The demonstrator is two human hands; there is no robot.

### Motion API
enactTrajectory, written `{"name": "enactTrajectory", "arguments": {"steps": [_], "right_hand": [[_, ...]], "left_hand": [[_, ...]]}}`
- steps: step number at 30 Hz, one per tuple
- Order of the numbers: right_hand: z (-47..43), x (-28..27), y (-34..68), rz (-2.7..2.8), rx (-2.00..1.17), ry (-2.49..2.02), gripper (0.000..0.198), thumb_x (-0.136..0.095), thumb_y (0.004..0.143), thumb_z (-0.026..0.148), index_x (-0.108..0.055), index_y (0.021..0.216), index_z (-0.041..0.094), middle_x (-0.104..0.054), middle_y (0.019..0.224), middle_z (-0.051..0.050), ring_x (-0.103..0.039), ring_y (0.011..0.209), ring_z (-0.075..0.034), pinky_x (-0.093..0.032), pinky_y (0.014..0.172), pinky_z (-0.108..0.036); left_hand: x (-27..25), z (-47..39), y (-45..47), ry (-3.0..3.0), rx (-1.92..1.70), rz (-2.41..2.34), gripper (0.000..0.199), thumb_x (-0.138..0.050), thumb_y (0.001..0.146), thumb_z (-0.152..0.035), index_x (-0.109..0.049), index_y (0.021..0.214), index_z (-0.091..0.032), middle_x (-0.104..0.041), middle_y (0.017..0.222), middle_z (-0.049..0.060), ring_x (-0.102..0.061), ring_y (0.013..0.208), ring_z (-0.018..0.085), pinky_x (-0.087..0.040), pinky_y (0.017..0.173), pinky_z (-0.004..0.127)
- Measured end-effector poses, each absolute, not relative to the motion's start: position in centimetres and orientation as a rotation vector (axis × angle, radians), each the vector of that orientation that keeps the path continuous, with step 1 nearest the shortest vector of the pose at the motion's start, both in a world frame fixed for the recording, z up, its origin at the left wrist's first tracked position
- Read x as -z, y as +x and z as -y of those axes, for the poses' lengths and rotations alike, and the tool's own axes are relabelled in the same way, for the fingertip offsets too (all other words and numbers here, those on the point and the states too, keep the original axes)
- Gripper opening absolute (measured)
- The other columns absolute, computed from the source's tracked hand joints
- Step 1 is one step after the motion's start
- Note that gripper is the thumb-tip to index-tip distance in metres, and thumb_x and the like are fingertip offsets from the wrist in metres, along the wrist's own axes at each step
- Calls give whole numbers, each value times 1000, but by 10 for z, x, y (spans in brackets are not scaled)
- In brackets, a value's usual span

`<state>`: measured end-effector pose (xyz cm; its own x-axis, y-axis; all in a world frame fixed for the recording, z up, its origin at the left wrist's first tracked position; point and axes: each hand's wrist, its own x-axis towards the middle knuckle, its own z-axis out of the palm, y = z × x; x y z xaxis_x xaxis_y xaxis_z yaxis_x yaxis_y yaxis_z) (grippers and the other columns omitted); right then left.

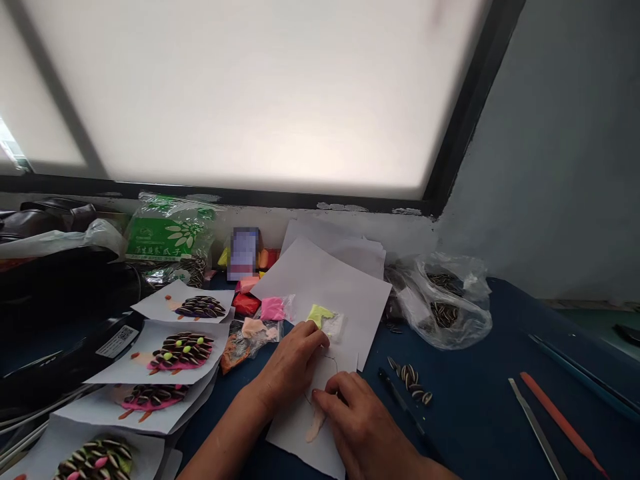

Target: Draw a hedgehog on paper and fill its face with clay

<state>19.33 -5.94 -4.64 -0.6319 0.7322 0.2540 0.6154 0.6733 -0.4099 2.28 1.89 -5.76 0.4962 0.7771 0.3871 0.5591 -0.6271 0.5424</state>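
Note:
A white sheet of paper (287, 437) lies in front of me, with a pencil-like outline and a strip of pale pink clay (315, 425) on it. My left hand (299, 357) presses on the sheet with bent fingers, just below a packet of yellow-green clay (320, 315). Over the drawing, my right hand (363, 420) has its fingers drawn together in a pinch. A tiny reddish spot shows at its fingertips; whether that is a held piece is unclear. Sunflower seeds (410, 380) and a dark pen (403, 397) lie right of that hand.
Hedgehog pictures of seeds and clay (183, 351) overlap at the left. Clay packets (273, 309), a phone (243, 253) and a green seed bag (167, 230) stand behind. Right are a clear bag of seeds (450, 307), a red tool (560, 420) and a metal strip (535, 427).

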Motion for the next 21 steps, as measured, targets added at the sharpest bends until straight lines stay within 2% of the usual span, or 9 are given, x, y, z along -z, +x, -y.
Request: {"name": "enactTrajectory", "arguments": {"steps": [10, 15, 21], "right_hand": [[55, 41, 195, 2496, -385, -993, 32, -46, 73, 1, -61, 98, 15, -51, 92, -9, -48, 81, -21, -44, 71, -34], [53, 41, 195, 2527, -341, -971, 27, -47, 76, 3, -62, 94, 15, -52, 89, -9, -48, 78, -20, -44, 69, -33], [54, 41, 201, 2358, -490, -934, 39, -39, 82, 1, -60, 111, 15, -56, 98, -11, -53, 88, -21, -48, 78, -32]], "left_hand": [[54, -17, 23, 2403, -855, -1142, 21, -39, 90, -10, -58, 89, -19, -56, 91, 5, -51, 86, 18, -43, 76, 31], [54, -17, 23, 2413, -853, -1135, 22, -38, 90, -10, -57, 90, -19, -56, 92, 5, -50, 87, 19, -43, 77, 31], [54, -15, 24, 2407, -879, -1165, 20, -36, 87, -6, -50, 88, -20, -56, 90, 4, -50, 84, 18, -42, 74, 31]]}}
